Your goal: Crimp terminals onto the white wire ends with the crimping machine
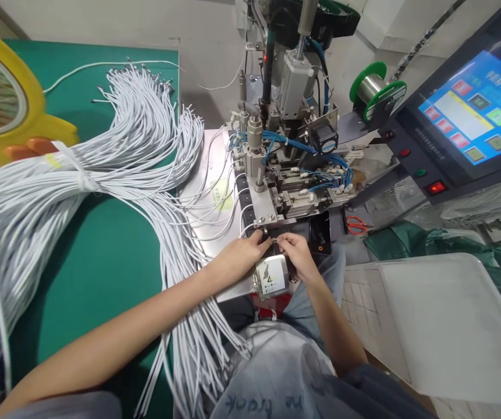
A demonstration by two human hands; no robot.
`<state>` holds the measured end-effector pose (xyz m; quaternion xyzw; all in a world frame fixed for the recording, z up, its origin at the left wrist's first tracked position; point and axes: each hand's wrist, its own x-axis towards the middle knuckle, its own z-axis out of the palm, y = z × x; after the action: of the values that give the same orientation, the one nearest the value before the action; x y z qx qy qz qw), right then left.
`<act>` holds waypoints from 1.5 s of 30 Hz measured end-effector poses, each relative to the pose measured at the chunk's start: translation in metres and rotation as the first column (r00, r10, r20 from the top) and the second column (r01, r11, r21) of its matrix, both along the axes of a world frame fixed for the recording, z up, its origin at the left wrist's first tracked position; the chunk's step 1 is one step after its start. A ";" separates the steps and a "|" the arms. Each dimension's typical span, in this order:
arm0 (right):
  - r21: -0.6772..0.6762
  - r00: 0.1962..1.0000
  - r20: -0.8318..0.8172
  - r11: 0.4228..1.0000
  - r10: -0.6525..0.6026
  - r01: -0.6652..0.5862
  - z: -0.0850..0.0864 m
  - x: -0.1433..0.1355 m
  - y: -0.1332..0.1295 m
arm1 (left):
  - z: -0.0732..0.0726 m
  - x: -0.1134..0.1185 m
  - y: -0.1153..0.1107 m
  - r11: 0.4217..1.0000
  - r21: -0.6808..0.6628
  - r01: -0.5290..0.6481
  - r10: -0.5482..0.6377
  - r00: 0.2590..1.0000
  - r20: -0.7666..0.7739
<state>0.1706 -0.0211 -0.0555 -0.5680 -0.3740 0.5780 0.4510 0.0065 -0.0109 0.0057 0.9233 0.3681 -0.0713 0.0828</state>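
Observation:
At the front edge of a machine with cylinders and blue tubes, my left hand has its fingers closed near a white cable's end. My right hand is beside it, thumb and finger pinched on a small metallic piece too small to name. The fingertips of both hands nearly meet. Several white cables run from the left into the machine's black front strip. Just below the hands is a clear bag with a white label. A large tied bundle of white cables lies to the left.
A green table carries the bundle; a yellow fan-like object is at upper left. A solder-like wire spool, a touch screen and red scissors are to the right. A white tray sits at lower right.

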 end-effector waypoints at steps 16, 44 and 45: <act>0.057 0.999 0.049 0.998 -0.013 0.011 -0.001 -0.001 0.002 | 0.003 0.002 -0.001 0.993 0.084 0.086 -0.082 0.995 -0.050; 0.075 0.807 0.317 0.835 0.499 -0.546 -0.005 -0.077 -0.117 | 0.003 -0.007 -0.002 0.945 0.226 -0.235 0.243 0.970 -0.009; 0.044 0.831 0.203 0.843 0.518 -0.536 -0.013 -0.080 -0.115 | 0.003 -0.008 -0.002 0.945 0.230 -0.232 0.239 0.971 -0.006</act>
<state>0.0906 -0.1360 -0.0687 -0.4704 -0.5842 0.6059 0.2652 -0.0010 -0.0129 0.0087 0.8748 0.4828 -0.0339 -0.0220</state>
